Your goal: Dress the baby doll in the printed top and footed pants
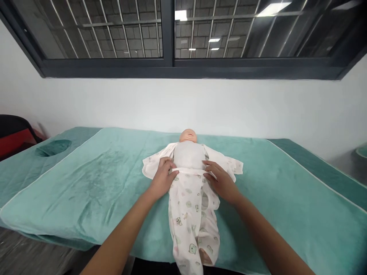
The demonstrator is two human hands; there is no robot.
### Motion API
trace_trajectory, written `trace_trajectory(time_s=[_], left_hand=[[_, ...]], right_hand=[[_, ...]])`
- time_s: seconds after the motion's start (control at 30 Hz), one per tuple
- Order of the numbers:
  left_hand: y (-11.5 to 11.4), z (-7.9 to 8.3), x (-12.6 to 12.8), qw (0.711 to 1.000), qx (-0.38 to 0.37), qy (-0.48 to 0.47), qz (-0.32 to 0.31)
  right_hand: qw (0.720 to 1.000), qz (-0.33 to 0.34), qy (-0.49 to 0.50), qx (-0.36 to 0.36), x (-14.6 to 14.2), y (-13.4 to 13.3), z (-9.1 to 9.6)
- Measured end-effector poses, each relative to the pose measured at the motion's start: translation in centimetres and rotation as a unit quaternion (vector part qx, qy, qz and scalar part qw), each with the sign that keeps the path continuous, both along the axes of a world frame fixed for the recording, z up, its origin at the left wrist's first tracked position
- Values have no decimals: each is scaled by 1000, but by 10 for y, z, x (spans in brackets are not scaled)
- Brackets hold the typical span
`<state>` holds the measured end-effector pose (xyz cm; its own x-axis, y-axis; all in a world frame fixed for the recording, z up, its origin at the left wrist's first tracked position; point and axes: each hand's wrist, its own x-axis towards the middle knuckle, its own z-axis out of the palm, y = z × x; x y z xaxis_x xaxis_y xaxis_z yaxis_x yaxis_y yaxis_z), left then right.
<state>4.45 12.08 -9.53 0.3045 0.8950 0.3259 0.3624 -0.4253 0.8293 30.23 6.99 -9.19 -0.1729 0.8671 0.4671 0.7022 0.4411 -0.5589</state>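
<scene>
A baby doll (188,136) lies on its back on a teal towel (94,183), head toward the wall. It wears white printed trousers (190,214) and lies on an open white printed top (226,164) spread to both sides. My left hand (163,177) grips the trousers' waistband at the doll's left-of-view hip, fingers curled. My right hand (220,179) grips the waistband at the other hip, fingers pinched on the cloth. The doll's bare white belly (189,154) shows above the waistband.
The towel covers a massage table with a dark teal sheet and a face hole (53,147) at the left end. A black and red chair (14,135) stands at far left. A white wall and a dark window (172,34) lie behind.
</scene>
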Motion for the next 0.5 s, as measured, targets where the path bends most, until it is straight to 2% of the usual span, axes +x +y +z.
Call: trace_trajectory(time_s=[0.07, 0.13, 0.23, 0.3, 0.4, 0.5], left_hand=[[4, -2, 8, 1000, 2, -17, -12], [13, -1, 13, 1000, -24, -18, 1], [37, -1, 22, 994, -50, -56, 82], [55, -4, 28, 987, -73, -100, 104], [72, -15, 33, 980, -115, -141, 78], [77, -27, 32, 962, -180, -202, 32]], right_hand=[[999, -36, 6, -24, -1, 6, -3], [995, -80, 24, -45, -2, 18, -5], [981, -116, 139, -70, -3, 48, -6], [963, -115, 227, -87, -6, 68, -10], [948, -105, 282, -101, -10, 84, -19], [935, -80, 324, -117, -11, 81, -24]])
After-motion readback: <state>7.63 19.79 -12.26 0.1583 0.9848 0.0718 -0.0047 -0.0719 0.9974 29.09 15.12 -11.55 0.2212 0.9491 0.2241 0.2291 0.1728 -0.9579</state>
